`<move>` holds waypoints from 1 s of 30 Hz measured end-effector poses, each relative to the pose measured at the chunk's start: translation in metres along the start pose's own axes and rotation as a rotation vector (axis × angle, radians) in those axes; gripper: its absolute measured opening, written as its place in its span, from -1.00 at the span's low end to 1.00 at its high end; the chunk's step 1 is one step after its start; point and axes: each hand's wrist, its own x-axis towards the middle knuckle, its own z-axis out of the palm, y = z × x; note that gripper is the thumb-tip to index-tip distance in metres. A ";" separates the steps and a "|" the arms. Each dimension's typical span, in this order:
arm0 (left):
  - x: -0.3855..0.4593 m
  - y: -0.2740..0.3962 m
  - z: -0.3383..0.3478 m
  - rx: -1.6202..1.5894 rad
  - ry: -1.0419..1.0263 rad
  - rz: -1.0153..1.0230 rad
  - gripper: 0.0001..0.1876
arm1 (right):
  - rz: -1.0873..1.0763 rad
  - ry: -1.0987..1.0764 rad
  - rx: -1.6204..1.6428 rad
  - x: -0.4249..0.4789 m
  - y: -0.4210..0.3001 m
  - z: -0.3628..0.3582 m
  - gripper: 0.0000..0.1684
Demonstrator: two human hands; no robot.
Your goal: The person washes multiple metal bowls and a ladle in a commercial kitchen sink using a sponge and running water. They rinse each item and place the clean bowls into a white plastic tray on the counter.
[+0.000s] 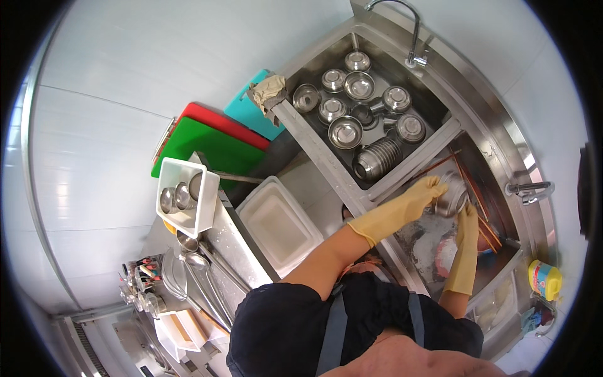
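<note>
Both my hands wear long yellow rubber gloves and hold a stack of stainless steel bowls point(451, 194) over the near sink basin point(393, 261). My left hand point(429, 189) grips its upper left side, and my right hand point(466, 214) is at its lower right edge. Below the bowls lie water with suds and a pinkish round thing point(444, 257), partly hidden by my right forearm. Long reddish-brown sticks point(471, 186) lean in the basin beside the bowls. Several steel bowls, some upside down, and a lying stack of bowls point(378, 159) are in the other basin.
Gooseneck taps point(416, 35) point(530, 187) stand behind the basins. A yellow bottle point(545, 280) is at the right. Left are a crumpled cloth point(269, 93), cutting boards point(207, 143), an open white tub point(278, 226), a white bin with bowls point(212, 202) and steel ladles point(198, 259).
</note>
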 end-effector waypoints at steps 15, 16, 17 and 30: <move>-0.221 0.268 -0.275 1.523 1.081 0.281 -0.66 | -0.109 -0.181 -0.852 0.111 -0.101 0.363 -0.42; -0.268 0.259 -0.317 1.185 1.152 0.407 -0.65 | -0.039 -0.213 -0.884 0.118 -0.095 0.382 -0.45; -0.298 0.269 -0.318 1.432 1.482 0.143 -0.67 | 0.050 -0.238 -0.926 0.126 -0.079 0.395 -0.48; -0.449 0.208 -0.369 1.351 1.884 -0.229 -0.67 | -0.349 -0.207 -1.294 0.165 -0.161 0.344 -0.77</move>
